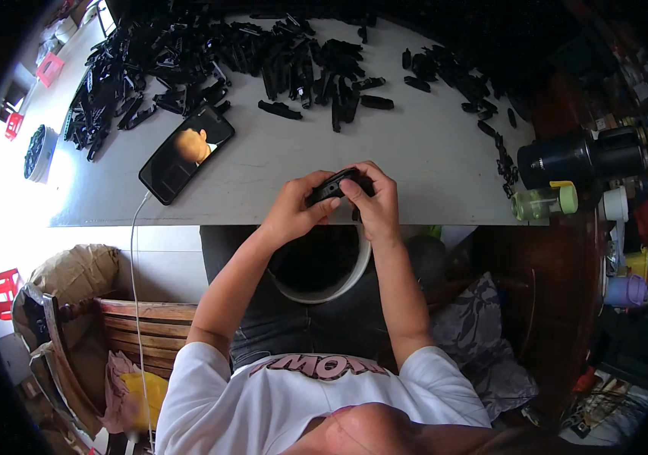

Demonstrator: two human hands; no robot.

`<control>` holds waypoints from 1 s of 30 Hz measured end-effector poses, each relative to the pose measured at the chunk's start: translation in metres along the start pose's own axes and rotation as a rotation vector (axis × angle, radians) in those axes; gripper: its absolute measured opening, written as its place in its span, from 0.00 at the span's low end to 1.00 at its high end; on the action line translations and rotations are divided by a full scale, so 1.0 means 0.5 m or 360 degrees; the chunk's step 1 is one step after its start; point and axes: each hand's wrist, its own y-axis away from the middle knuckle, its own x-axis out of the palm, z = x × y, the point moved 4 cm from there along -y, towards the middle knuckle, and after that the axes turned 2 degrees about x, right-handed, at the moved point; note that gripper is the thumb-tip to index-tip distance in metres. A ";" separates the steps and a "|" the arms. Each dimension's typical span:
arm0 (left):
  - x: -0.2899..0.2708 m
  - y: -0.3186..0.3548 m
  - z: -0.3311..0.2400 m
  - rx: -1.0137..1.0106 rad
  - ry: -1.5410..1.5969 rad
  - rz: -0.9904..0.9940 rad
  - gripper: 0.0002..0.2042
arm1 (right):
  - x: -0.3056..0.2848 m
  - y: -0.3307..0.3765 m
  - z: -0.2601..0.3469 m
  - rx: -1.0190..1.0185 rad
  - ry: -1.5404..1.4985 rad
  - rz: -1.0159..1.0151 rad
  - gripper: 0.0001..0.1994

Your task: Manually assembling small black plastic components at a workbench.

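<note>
Black, plastic-looking piece (331,188) gripped in both bare hands, held just above the near edge of the grey table (278,155), roughly at the middle. Its left end is pinched by the left hand (294,211), fingers curled over the far side, thumb laid along the near side. Its right end is enclosed by the right hand (379,203), the thumb pressed onto the upper face. Both grips narrow, closed on the same piece; finer detail of it is covered by the fingers.

Below the hands, a white-rimmed bucket (326,297) is set between the person's legs; its dark interior cannot be made out. Across the far left of the table, a large heap of black parts (176,57) is spread, many overlapping. A smaller scatter of black parts (441,68) is strung out on the right side, trailing toward the near edge. One loose part (280,111) is seen just in front of the large heap.

Left of the hands, a phone (187,155) is laid screen up, a white cable (134,258) plugged into its near end and hung over the table edge. At the right end, a dark flask (559,163) and a green-capped bottle (540,203) are placed side by side.
</note>
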 end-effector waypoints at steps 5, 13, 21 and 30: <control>-0.002 -0.016 0.019 -0.0063 -0.0038 0.0012 0.17 | -0.003 -0.017 -0.012 -0.0013 -0.0001 0.0018 0.09; -0.090 -0.076 -0.059 0.0231 -0.1313 -0.0486 0.17 | -0.086 -0.115 0.005 -0.0180 -0.0199 -0.0470 0.07; -0.171 -0.128 -0.006 0.0120 -0.2082 -0.0786 0.17 | -0.120 -0.286 0.038 -0.0343 0.2286 -0.0346 0.10; -0.153 -0.042 0.021 0.0191 -0.0097 -0.0407 0.13 | -0.119 -0.179 0.042 -0.0309 0.1455 -0.0179 0.17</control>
